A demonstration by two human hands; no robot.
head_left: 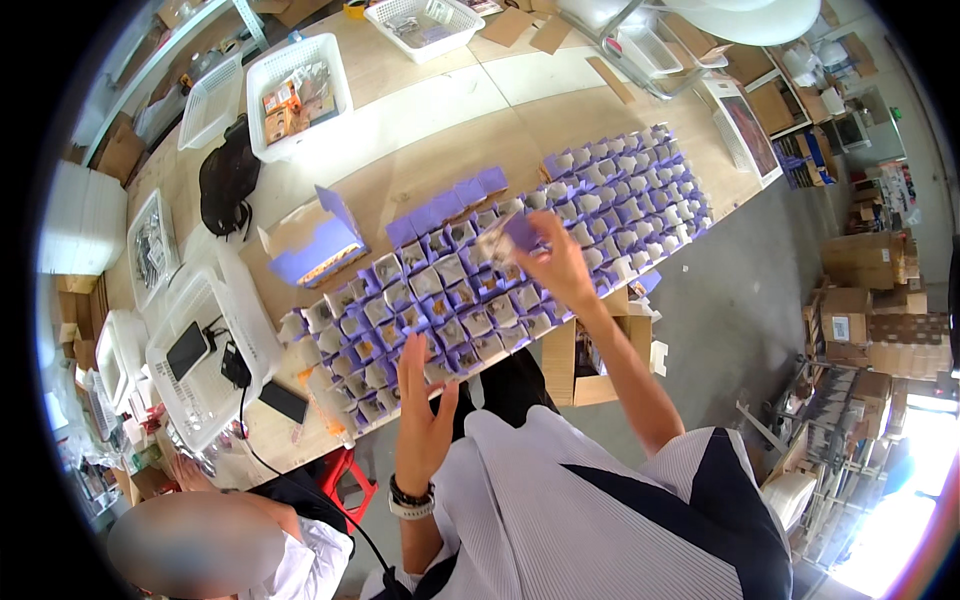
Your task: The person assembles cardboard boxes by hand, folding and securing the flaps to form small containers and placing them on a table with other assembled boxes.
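Observation:
Many small purple boxes with raised pale flaps stand upright in tight rows (440, 305) along the table's front edge. Some at the left and middle show clear or whitish contents, too small to name. My right hand (560, 268) is closed, thumb and fingers pinching a small purple box (521, 232) above the middle of the rows; a pale, blurred part sticks out at its left. My left hand (424, 430) is open, fingers stretched and apart, at the front edge of the rows with nothing in it. Behind the rows lie flat-topped purple boxes (447, 207).
A larger open purple carton (318, 243) stands behind the rows. White baskets (298, 95) and a black bag (229, 180) are at the left. A co-worker (300, 540) sits at lower left by a red stool (347, 487). An open cardboard box (600, 365) is below the table edge.

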